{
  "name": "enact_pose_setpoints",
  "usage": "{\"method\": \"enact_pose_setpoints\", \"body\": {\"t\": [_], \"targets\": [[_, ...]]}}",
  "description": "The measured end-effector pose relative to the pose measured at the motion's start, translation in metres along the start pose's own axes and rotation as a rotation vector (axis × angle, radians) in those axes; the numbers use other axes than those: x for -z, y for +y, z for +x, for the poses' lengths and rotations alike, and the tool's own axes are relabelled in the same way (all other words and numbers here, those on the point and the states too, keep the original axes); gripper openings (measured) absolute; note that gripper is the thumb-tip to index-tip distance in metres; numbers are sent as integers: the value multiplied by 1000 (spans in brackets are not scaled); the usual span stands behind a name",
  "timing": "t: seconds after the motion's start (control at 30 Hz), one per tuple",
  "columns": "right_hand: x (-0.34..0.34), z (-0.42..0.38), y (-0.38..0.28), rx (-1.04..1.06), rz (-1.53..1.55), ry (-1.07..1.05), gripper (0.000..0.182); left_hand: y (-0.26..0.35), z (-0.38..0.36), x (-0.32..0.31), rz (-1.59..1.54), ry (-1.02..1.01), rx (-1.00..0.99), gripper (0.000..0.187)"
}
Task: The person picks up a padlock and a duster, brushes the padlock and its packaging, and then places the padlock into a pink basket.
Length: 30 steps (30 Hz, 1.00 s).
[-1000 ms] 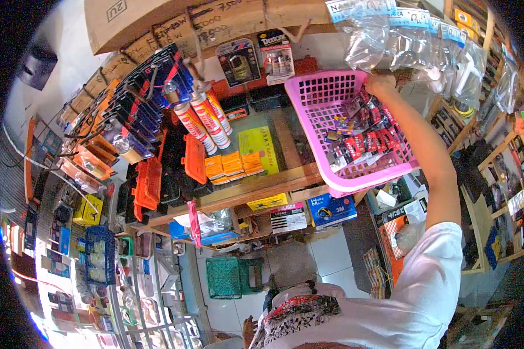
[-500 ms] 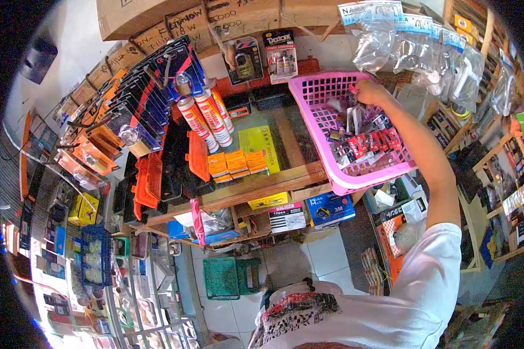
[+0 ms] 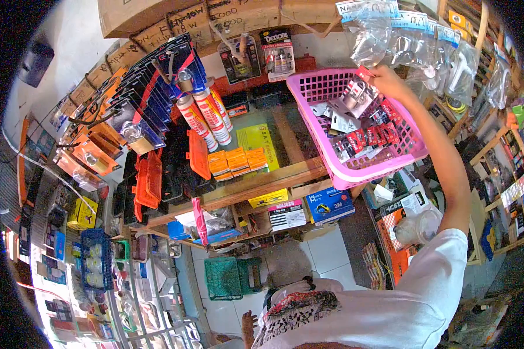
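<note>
My right hand (image 3: 387, 81) pinches one padlock pack (image 3: 358, 93), lifted just above the pink basket (image 3: 332, 168) on the tabletop (image 3: 285, 174); many packs remain inside. My left hand is out of view.

Basket (image 3: 332, 93): pink lattice plastic. Packs inside (image 3: 370, 139): mostly red/black/white cards; the one at the right hand (image 3: 390, 81) has a red header, clear blister, silver-looking item (blurry, not sure). Sealant tubes (image 3: 206, 119): white with red/orange print. Small boxes (image 3: 239, 161): orange. Flat box behind them (image 3: 257, 141): yellow-green. Cases at left (image 3: 148, 185): orange and black. Hanging cards (image 3: 157, 81): blue/black with red. Hanging bags (image 3: 413, 43): clear, pale blue headers. Floor crate (image 3: 233, 277): green. Sleeve (image 3: 431, 285): white. Cloth below (image 3: 297, 308): black/white/red pattern.
</note>
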State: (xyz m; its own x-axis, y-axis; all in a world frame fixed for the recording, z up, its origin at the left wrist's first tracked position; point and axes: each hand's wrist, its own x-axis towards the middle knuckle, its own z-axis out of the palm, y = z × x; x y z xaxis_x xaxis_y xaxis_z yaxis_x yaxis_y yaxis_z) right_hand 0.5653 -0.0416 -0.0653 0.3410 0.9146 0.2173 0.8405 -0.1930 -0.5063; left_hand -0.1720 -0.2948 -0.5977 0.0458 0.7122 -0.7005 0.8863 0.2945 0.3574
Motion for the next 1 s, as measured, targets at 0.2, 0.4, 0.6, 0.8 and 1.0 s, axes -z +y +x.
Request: {"method": "enact_pose_setpoints", "body": {"t": [0.2,0.4,0.6,0.8,1.0], "targets": [[30,-92,-41,-49,343,-74,23,33,39,5,0,41,-181,36],[26,-165,-84,-116,434,-202,21,139,61,40,-235,111,-592,36],[8,-206,-114,126,516,-206,20,285,-28,118,-808,-450,-916,52],[-48,-246,-155,137,484,-623,24,337,-81,143,-902,-826,-1101,71],[-189,-261,-184,381,501,-1034,29,312,-117,142,-1322,-1462,-931,83]]}}
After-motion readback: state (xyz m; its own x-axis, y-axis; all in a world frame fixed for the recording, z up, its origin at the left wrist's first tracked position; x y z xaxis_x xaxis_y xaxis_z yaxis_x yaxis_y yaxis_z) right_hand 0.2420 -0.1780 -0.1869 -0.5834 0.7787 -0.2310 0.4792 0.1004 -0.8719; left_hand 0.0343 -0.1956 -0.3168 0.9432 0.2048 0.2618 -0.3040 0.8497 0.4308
